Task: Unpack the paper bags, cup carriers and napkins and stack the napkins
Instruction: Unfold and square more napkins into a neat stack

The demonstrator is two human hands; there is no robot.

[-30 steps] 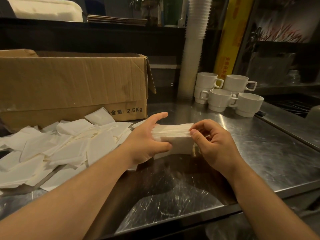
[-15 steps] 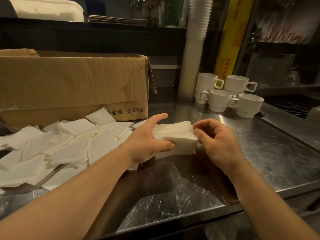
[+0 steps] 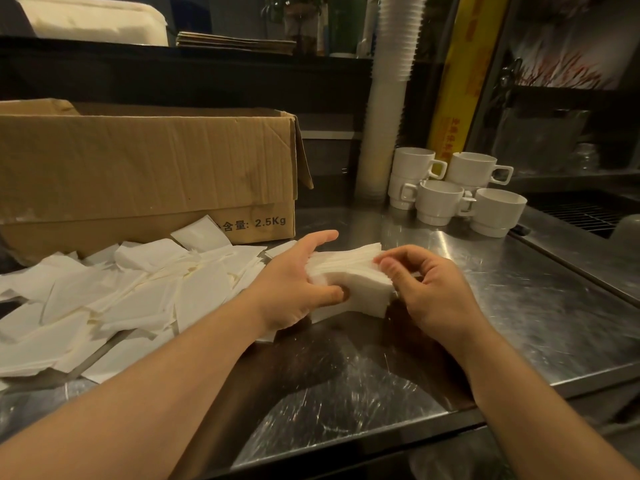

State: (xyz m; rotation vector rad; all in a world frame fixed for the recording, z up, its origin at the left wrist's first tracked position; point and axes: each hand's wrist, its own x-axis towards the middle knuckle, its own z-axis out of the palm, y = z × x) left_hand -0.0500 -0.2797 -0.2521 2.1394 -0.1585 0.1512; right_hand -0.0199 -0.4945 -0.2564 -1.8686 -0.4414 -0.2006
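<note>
While our left hand [image 3: 294,289] grips the napkin stack [image 3: 349,285] with thumb and fingers, our right hand [image 3: 426,289] curls its fingers against the stack's right end. Its long axis runs left-right mid-tabletop [image 3: 519,306]. Loose napkins [image 3: 121,299] lie left; beyond, a cardboard box [image 3: 145,171].

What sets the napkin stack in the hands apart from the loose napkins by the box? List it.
1. The napkin stack is squared into one thick block; the loose napkins lie scattered and overlapping.
2. The stack is in the grip of the left hand, the right hand at its edge; the loose napkins lie untouched on the steel counter.
Both are white paper.
</note>
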